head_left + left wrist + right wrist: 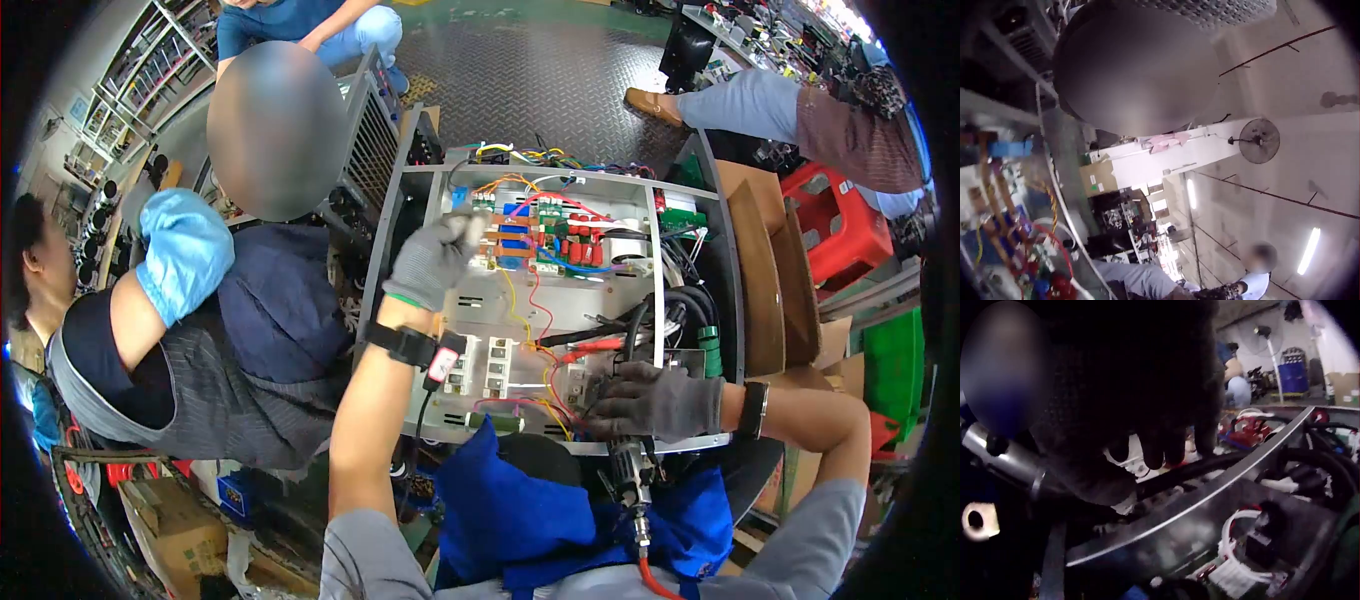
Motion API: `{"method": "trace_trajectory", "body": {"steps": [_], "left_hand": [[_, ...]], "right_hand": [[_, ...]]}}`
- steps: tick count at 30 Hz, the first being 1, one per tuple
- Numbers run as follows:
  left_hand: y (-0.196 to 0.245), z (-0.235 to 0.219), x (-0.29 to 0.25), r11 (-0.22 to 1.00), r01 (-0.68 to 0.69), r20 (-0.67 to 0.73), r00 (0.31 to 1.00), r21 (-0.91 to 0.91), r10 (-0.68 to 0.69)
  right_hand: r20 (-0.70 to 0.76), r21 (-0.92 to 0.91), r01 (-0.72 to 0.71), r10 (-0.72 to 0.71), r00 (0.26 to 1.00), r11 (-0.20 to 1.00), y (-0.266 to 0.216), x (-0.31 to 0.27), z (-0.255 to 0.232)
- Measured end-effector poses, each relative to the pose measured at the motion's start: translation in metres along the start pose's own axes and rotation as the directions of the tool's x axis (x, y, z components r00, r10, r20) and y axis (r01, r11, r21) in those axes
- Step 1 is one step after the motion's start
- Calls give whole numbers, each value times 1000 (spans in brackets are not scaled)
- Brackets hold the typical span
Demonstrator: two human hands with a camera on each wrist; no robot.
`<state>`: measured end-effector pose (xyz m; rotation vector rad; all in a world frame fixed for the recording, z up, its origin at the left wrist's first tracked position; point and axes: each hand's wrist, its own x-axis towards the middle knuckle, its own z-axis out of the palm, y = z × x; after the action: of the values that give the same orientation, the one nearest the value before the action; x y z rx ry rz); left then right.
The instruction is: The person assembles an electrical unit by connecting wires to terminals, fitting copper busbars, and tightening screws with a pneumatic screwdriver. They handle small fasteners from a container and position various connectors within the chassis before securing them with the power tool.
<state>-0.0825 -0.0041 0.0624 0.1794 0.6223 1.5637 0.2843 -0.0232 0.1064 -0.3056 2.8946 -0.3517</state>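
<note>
An open metal chassis (580, 310) of wired electrical parts stands before me. My left hand (430, 265), in a grey glove, is over its left side, fingertips bent in toward copper bars (510, 236) on the circuit board; I cannot tell whether they hold anything. Those copper bars (1004, 200) show in the left wrist view, the hand does not. At the near edge, my gloved right hand (655, 400) grips a metal pneumatic tool (630, 475) with a red hose (655, 575). The tool's silver body (1007, 459) sticks out beside the dark glove (1135, 381); its tip is hidden.
White terminal blocks (497, 367) and loose red and yellow wires lie inside the chassis. Thick black cables (690, 310) run along its right side. A person in an apron (260, 370) is close on the left. Cardboard (765, 260) and a red stool (835, 220) stand right.
</note>
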Motion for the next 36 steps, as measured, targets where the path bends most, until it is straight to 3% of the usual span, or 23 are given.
{"method": "trace_trajectory", "body": {"steps": [3, 6, 9, 11, 13, 16, 17, 18, 20, 22, 24, 27, 31, 34, 36], "left_hand": [[-17, 1, -13, 928, 14, 64, 997, 373, -41], [-30, 20, -23, 866, 48, -61, 998, 497, -20], [-30, -5, -7, 873, 35, 47, 997, 487, -67], [-33, -17, 3, 859, -9, 75, 997, 511, -35], [-32, 3, 4, 800, -84, 62, 996, 594, 59], [-23, 13, 24, 578, -199, 174, 980, 792, 99], [-23, 15, 33, 463, -164, 128, 986, 871, 109], [-23, 15, 42, 185, -241, 222, 968, 953, 119], [-24, 12, 60, -394, -355, 409, 911, 848, 58], [-31, 4, 71, -488, -366, 455, 888, 792, 72], [-35, -5, 77, -586, -355, 469, 881, 729, 51], [-43, -10, 81, -548, -336, 468, 876, 766, 117], [-51, -11, 82, -626, -362, 537, 836, 691, 109], [-53, -12, 81, -619, -342, 507, 856, 707, 106], [-56, -12, 76, -640, -310, 494, 860, 703, 126]], "right_hand": [[43, -22, 42, -41, 998, 999, 5, 4, -2], [99, 43, 73, -77, 992, 996, 7, 8, 4], [104, 193, 60, -81, 991, 979, -1, 15, -6], [156, 202, 72, -105, 982, 977, 0, 18, -11], [223, 207, 47, -94, 970, 977, 1, 19, -20], [321, 174, -81, 21, 947, 981, 7, 22, -42], [342, 140, -150, 95, 935, 979, 11, 28, -55], [361, 103, -220, 170, 917, 970, 16, 32, -64], [207, 86, -306, 283, 936, 948, 24, 33, -65], [8, 124, -391, 393, 920, 912, 31, 28, -54], [35, 123, -332, 330, 943, 935, 26, 21, -47], [226, 88, -220, 196, 954, 971, 1, 11, -38], [42, 167, -135, 130, 991, 977, -21, 2, -13], [125, 200, -93, 69, 990, 975, -11, 0, -20], [62, 232, -21, 7, 998, 972, -8, 2, -17]]}}
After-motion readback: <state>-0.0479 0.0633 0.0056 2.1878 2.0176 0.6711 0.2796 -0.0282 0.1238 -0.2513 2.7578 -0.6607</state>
